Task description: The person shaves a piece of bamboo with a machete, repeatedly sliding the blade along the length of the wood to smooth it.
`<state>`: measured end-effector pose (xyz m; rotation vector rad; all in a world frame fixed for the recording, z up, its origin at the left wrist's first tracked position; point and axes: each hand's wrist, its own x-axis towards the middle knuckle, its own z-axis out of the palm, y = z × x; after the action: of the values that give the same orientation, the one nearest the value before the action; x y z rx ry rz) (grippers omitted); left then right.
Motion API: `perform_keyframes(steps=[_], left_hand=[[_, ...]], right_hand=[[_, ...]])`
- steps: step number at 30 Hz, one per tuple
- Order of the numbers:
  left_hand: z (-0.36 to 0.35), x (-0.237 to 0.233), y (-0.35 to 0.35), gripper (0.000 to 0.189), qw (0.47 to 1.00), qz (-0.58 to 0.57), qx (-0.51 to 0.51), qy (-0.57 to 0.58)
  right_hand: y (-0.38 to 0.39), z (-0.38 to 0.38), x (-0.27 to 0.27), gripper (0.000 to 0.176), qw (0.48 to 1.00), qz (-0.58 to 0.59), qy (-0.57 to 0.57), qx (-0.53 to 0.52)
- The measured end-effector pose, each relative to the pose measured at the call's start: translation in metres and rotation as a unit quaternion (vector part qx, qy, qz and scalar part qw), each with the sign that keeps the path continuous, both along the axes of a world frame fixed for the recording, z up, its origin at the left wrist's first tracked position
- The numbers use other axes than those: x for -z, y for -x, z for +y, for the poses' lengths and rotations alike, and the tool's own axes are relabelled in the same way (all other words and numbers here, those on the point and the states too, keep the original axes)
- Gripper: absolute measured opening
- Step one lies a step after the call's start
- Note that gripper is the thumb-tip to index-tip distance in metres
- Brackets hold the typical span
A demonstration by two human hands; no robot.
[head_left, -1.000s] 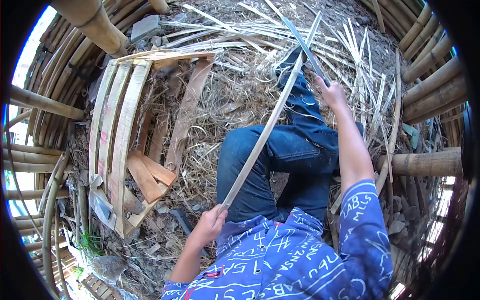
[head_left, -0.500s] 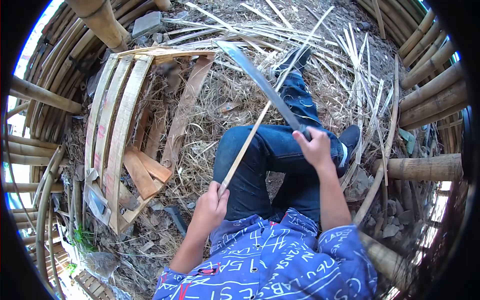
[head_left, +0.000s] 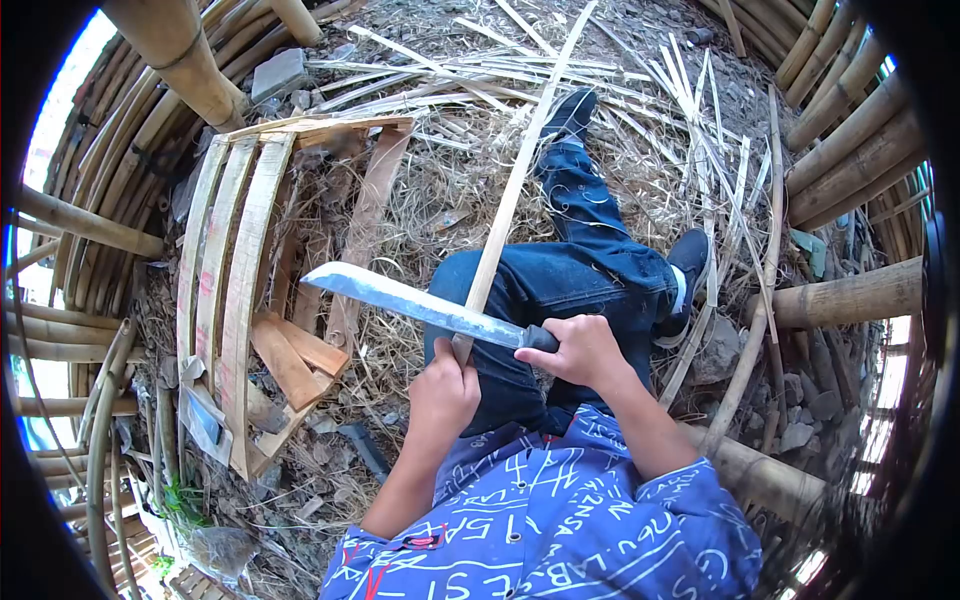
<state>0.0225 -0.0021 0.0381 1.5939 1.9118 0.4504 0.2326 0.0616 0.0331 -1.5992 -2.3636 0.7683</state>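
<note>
My left hand (head_left: 446,393) is closed around the near end of a long, pale bamboo strip (head_left: 521,165), which slants up and away over my left knee. In my right hand (head_left: 585,350) is the black handle of a machete (head_left: 420,306). Its broad blade points left and lies across the strip just beyond my left fingers. My bent leg in blue jeans (head_left: 560,277) is under both.
To the left lies a slatted wooden crate (head_left: 240,270) with short boards (head_left: 290,360) inside. Split bamboo strips (head_left: 440,85) and curly shavings (head_left: 400,240) cover the ground ahead. Bamboo poles (head_left: 850,292) stand at both sides, and a grey block (head_left: 279,75) sits at the back left.
The machete has swung down and toward me, from pointing forward to pointing left across the strip near my left hand. My right hand has moved left, and the strip now stands steeper.
</note>
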Motion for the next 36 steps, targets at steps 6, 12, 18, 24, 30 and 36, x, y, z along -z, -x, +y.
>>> perform_keyframes(steps=[6,12,18,24,30,36], left_hand=[[-0.002,0.008,0.003,0.021,0.999,-0.022,0.016,-0.020],[-0.002,0.011,0.004,0.024,0.999,-0.032,0.015,-0.016],[-0.003,0.012,0.003,0.025,0.999,-0.034,0.011,-0.031],[-0.006,0.012,0.004,0.023,0.999,-0.027,0.008,-0.015],[-0.030,0.012,0.007,0.024,0.999,-0.033,0.014,0.007],[-0.035,0.011,0.006,0.026,0.999,-0.027,0.022,0.031]], right_hand=[[0.005,0.010,0.007,0.069,0.999,-0.017,0.009,-0.030],[0.006,0.034,-0.002,0.073,0.992,-0.108,-0.023,-0.064],[0.003,0.044,-0.004,0.074,0.987,-0.129,-0.035,-0.090],[-0.002,0.052,0.000,0.072,0.984,-0.142,-0.088,-0.069],[-0.065,0.131,0.013,0.075,0.982,-0.146,-0.041,0.111],[-0.087,0.166,0.002,0.072,0.977,-0.164,-0.020,0.136]])
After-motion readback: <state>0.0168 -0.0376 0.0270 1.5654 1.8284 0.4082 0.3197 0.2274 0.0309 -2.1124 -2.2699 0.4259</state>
